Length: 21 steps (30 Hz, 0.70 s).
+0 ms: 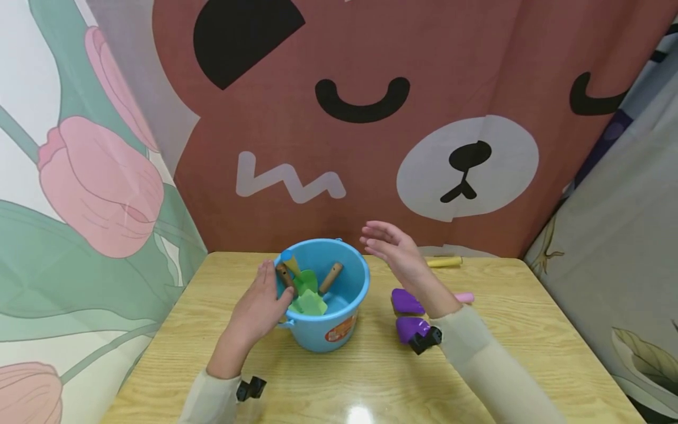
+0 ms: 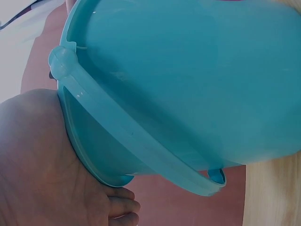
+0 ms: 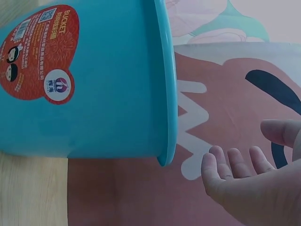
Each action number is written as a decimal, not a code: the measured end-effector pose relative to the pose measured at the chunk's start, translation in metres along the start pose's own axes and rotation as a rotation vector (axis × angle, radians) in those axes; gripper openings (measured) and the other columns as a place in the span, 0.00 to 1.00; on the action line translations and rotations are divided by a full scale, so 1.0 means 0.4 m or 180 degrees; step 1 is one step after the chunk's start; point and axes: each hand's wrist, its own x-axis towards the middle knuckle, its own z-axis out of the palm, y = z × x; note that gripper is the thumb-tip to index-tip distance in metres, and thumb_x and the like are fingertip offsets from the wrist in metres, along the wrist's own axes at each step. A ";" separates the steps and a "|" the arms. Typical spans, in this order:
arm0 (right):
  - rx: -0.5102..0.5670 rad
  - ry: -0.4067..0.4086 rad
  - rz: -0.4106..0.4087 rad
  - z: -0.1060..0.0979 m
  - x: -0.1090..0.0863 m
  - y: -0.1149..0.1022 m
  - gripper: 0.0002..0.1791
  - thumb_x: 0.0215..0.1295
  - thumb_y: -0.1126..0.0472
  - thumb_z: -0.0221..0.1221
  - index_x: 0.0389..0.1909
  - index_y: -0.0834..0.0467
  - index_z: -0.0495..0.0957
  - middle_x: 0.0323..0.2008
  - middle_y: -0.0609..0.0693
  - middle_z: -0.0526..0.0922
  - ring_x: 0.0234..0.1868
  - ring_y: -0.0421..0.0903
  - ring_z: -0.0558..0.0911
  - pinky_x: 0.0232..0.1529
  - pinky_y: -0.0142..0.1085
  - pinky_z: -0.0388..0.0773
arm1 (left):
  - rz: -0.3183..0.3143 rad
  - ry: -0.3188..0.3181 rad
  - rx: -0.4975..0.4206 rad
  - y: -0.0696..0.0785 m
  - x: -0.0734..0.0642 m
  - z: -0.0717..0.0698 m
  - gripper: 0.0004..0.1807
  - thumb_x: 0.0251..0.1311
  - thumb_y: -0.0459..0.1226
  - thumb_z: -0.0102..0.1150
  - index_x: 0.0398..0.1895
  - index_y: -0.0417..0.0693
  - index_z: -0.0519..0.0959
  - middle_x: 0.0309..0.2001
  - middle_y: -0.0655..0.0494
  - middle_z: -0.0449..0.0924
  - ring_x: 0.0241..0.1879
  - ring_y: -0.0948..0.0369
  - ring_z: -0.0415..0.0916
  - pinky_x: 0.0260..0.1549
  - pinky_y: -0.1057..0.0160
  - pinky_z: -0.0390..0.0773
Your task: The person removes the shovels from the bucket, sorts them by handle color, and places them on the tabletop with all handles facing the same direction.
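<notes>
A blue plastic bucket (image 1: 323, 330) stands upright on the wooden table, a red label on its front. Inside it lie toy garden tools: a light green scoop (image 1: 309, 302), wooden handles (image 1: 331, 278) and a small tool with a blue end (image 1: 286, 255). My left hand (image 1: 259, 306) rests its palm against the bucket's left rim, fingers straight, as the left wrist view also shows. Off the right rim, apart from the bucket, my right hand (image 1: 399, 259) is raised with its fingers relaxed and nothing in it. The bucket's handle (image 2: 131, 134) hangs down along its side.
Right of the bucket, two purple pieces (image 1: 408, 301) lie on the table (image 1: 508, 353), partly behind my right wrist. A pink handle (image 1: 464, 298) shows beyond that wrist. Farther back lies a yellow stick (image 1: 445, 262). A printed curtain (image 1: 360, 176) hangs behind the table.
</notes>
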 end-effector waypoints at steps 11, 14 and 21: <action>-0.0269 -0.0052 0.0106 0.031 0.015 -0.001 0.26 0.70 0.63 0.62 0.67 0.58 0.71 0.62 0.57 0.76 0.62 0.50 0.79 0.66 0.48 0.73 | 0.0005 0.0003 -0.0031 -0.006 0.002 0.006 0.46 0.75 0.52 0.44 0.79 0.30 0.38 0.81 0.36 0.37 0.80 0.42 0.35 0.74 0.39 0.51; -0.0403 -0.0094 0.0113 0.040 0.018 -0.005 0.26 0.69 0.61 0.63 0.67 0.56 0.72 0.62 0.56 0.76 0.64 0.53 0.77 0.68 0.51 0.71 | 0.0009 0.0000 -0.0033 -0.007 0.002 0.006 0.46 0.75 0.52 0.44 0.79 0.30 0.38 0.81 0.36 0.37 0.80 0.42 0.35 0.74 0.39 0.51; -0.0667 -0.0235 0.0155 0.066 0.030 -0.013 0.27 0.69 0.62 0.63 0.68 0.57 0.70 0.65 0.58 0.75 0.67 0.56 0.75 0.70 0.52 0.68 | 0.0012 0.0003 -0.0027 -0.004 0.001 0.002 0.46 0.75 0.52 0.44 0.79 0.30 0.39 0.81 0.36 0.37 0.80 0.42 0.35 0.74 0.39 0.51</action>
